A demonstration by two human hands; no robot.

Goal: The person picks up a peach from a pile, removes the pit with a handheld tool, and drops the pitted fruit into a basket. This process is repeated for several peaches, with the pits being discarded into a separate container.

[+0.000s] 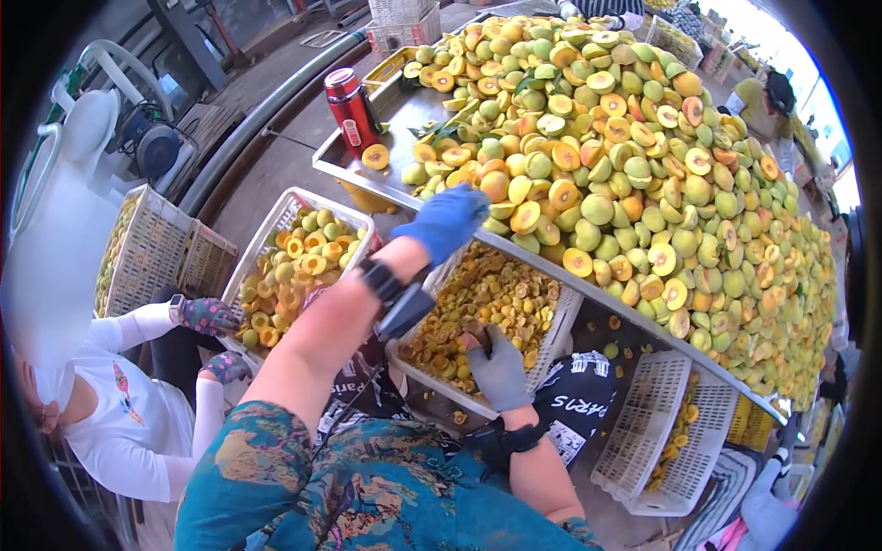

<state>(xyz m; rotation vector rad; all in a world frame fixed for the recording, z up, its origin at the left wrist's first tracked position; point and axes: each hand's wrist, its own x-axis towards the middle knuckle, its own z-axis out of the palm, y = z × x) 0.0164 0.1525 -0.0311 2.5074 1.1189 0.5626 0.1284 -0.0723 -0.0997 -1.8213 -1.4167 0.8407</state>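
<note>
My left hand (448, 223), in a blue glove, reaches to the near edge of a large heap of halved peaches (597, 209). Its fingers are curled; what they hold, if anything, is hidden. My right hand (501, 369), in a grey glove, is lower down over a white crate (557, 332) filled with brownish-yellow peach pits and scraps (491, 286). Thumb and forefinger stand apart there, with no fruit visible between them. Left of my left forearm, another white crate (292, 200) holds pitted peach halves (312, 253).
A metal table (402, 115) bears the heap, a red thermos (353, 112) and a loose peach half (375, 157). A co-worker (138, 395) sits at my left, gloved hands by the crate. White crates (643, 427) stand at lower right. Other people work beyond the heap.
</note>
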